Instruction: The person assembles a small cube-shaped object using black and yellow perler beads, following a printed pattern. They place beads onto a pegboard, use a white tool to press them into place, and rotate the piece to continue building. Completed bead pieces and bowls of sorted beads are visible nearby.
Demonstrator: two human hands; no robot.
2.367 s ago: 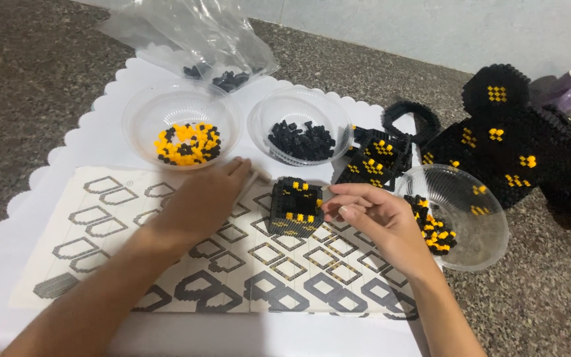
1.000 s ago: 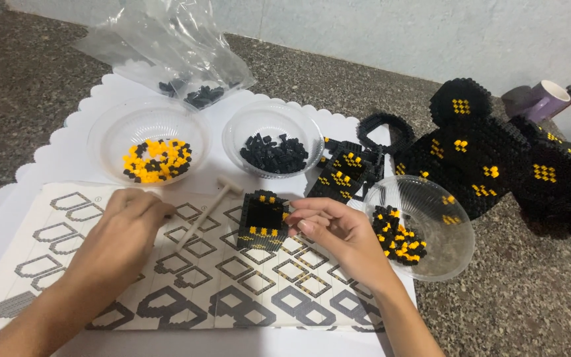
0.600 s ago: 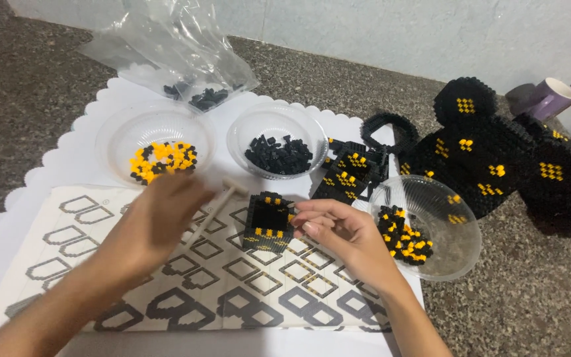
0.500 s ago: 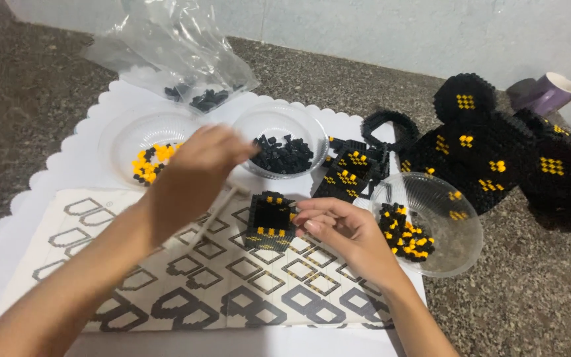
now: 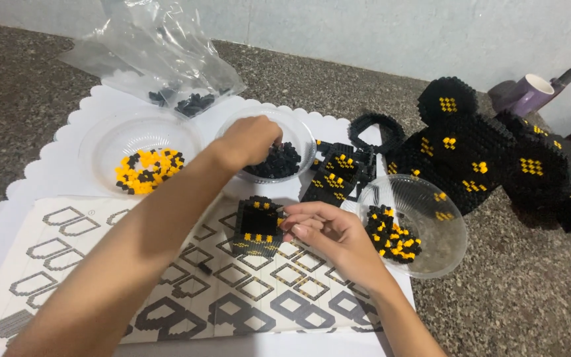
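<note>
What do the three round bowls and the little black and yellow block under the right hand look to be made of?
The bowls look like thin clear plastic: see-through walls with a soft shine. The block looks like small hard plastic bricks, slightly glossy, with studs and seams showing. The right hand touches it; the left hand reaches into the middle bowl.

Black-and-yellow block cube (image 5: 258, 228), black bricks (image 5: 275, 160), grey-patterned white sheet (image 5: 166, 291), purple cup (image 5: 530, 94).
</note>
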